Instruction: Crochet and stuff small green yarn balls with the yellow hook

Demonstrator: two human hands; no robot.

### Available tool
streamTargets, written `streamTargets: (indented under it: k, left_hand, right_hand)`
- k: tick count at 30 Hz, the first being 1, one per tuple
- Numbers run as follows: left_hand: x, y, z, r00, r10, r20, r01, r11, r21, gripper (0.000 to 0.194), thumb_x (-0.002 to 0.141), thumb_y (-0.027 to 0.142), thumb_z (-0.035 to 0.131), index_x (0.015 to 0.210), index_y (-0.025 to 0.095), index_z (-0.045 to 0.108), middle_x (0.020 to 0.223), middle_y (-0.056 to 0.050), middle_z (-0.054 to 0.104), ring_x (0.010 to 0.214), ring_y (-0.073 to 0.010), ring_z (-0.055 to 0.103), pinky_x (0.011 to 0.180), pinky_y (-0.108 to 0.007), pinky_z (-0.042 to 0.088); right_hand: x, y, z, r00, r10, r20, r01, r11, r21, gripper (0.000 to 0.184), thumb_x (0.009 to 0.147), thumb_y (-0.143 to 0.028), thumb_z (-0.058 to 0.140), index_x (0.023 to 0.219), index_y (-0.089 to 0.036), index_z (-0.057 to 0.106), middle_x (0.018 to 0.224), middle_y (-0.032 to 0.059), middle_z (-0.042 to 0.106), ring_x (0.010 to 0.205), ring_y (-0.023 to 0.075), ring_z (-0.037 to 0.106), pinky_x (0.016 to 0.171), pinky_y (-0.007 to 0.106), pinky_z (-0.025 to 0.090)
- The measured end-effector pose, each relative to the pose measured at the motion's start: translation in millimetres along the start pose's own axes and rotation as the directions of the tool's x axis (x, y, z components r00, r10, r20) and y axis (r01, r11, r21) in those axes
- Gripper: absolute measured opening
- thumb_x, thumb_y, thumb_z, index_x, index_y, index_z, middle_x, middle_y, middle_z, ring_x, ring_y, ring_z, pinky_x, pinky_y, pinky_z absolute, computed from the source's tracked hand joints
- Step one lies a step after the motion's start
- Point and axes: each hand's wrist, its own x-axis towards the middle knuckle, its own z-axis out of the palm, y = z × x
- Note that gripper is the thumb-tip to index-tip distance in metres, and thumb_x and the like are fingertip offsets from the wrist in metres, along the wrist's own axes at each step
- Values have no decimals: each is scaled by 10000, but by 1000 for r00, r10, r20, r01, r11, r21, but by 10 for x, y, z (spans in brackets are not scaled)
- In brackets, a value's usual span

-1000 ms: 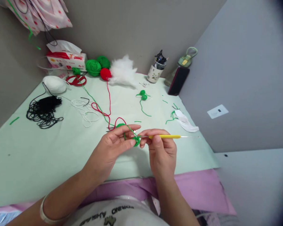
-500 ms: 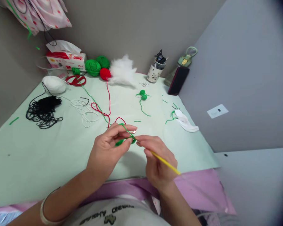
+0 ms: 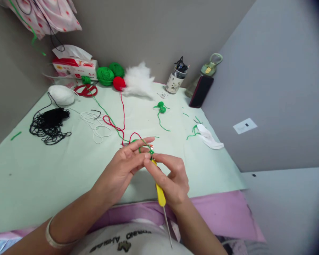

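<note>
Between its thumb and fingers my left hand point(image 3: 122, 166) pinches a small green crochet piece point(image 3: 151, 153), and green yarn runs over the raised index finger. My right hand point(image 3: 171, 177) grips a crochet hook point(image 3: 161, 195) with a yellow handle; its metal tip is at the green piece and a second metal end points down toward my shirt. The fingertips of both hands nearly meet. A small white and orange item point(image 3: 152, 146) shows just behind the piece, too small to make out. Red yarn point(image 3: 135, 134) loops close behind my left fingers.
Green yarn balls point(image 3: 105, 76), a red ball point(image 3: 119, 83), white stuffing point(image 3: 139, 81), a tissue box point(image 3: 76, 68) and red scissors point(image 3: 86, 90) line the back. Black yarn point(image 3: 49, 124) lies left. A pen jar point(image 3: 174, 82), phone point(image 3: 201, 92) and small green balls point(image 3: 161, 107) are at right.
My right hand has turned the crochet hook from slanting right to nearly upright, pointing down toward me. My left index finger has lifted slightly, and both hands still hold their things.
</note>
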Motion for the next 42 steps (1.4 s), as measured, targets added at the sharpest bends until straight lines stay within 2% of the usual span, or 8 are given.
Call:
streamTargets:
  k: [4, 7, 11, 17, 27, 38, 40, 42]
  left_hand:
    - [27, 33, -38, 1000, -16, 24, 16, 1000, -13, 356, 835, 241, 802, 1190, 228, 784, 908, -23, 663, 884, -136, 605, 856, -257, 534]
    - [25, 61, -61, 994, 106, -16, -103, 987, 121, 367, 821, 241, 824, 1185, 257, 789, 887, -3, 656, 862, -121, 605, 831, -230, 516]
    - [-7, 108, -37, 963, 263, -55, -232, 918, 320, 345, 809, 201, 825, 1142, 289, 804, 841, 20, 644, 835, -116, 615, 809, -230, 514]
    - [-25, 49, -22, 972, 235, -14, -215, 910, 354, 351, 820, 186, 793, 1151, 305, 797, 868, 16, 632, 882, -140, 628, 863, -277, 522]
    - [2, 19, -30, 993, 46, 106, -59, 991, 123, 471, 823, 271, 840, 1278, 322, 729, 945, 9, 688, 917, -149, 647, 935, -306, 475]
    - [25, 40, -108, 981, -79, 175, 73, 996, 42, 365, 781, 304, 873, 1136, 261, 800, 892, 2, 652, 800, -110, 586, 854, -264, 500]
    - [20, 23, -95, 986, -52, 161, 43, 997, 59, 353, 797, 299, 858, 1143, 264, 795, 905, 1, 658, 836, -123, 603, 875, -274, 503]
    - [7, -8, -60, 993, 15, 115, -29, 993, 112, 377, 800, 275, 855, 1170, 269, 781, 902, 4, 671, 883, -141, 629, 882, -272, 498]
  right_hand:
    - [65, -3, -14, 976, 202, -78, -167, 932, 323, 394, 976, -44, 576, 1265, -272, 715, 1085, 67, 749, 954, 201, 736, 798, 374, 640]
    - [138, -29, -42, 895, 440, -71, -322, 747, 581, 267, 1005, -117, 569, 1116, -256, 768, 960, 43, 745, 753, 161, 712, 684, 350, 622]
    - [184, -69, -94, 803, 596, -17, -392, 549, 738, 212, 1009, -176, 595, 1037, -247, 792, 941, 43, 732, 690, 135, 693, 590, 298, 594]
    - [191, -41, -80, 776, 619, 123, -446, 400, 801, 185, 1014, -234, 609, 996, -244, 794, 926, 31, 731, 738, 130, 692, 643, 274, 588]
    - [168, -16, -26, 785, 601, 149, -447, 384, 808, 164, 1001, -272, 638, 995, -258, 801, 947, 29, 709, 758, 133, 681, 689, 296, 579]
    - [224, 62, -102, 620, 739, 262, -503, 119, 856, 164, 952, -344, 704, 872, -231, 791, 759, 2, 709, 564, 81, 610, 505, 190, 511]
    - [215, 53, -85, 641, 718, 272, -502, 124, 856, 172, 977, -343, 669, 894, -250, 787, 768, -7, 698, 572, 80, 611, 512, 192, 512]
    - [183, 22, -50, 706, 672, 224, -498, 246, 832, 180, 1002, -325, 630, 932, -277, 788, 824, -3, 702, 629, 97, 638, 565, 225, 547]
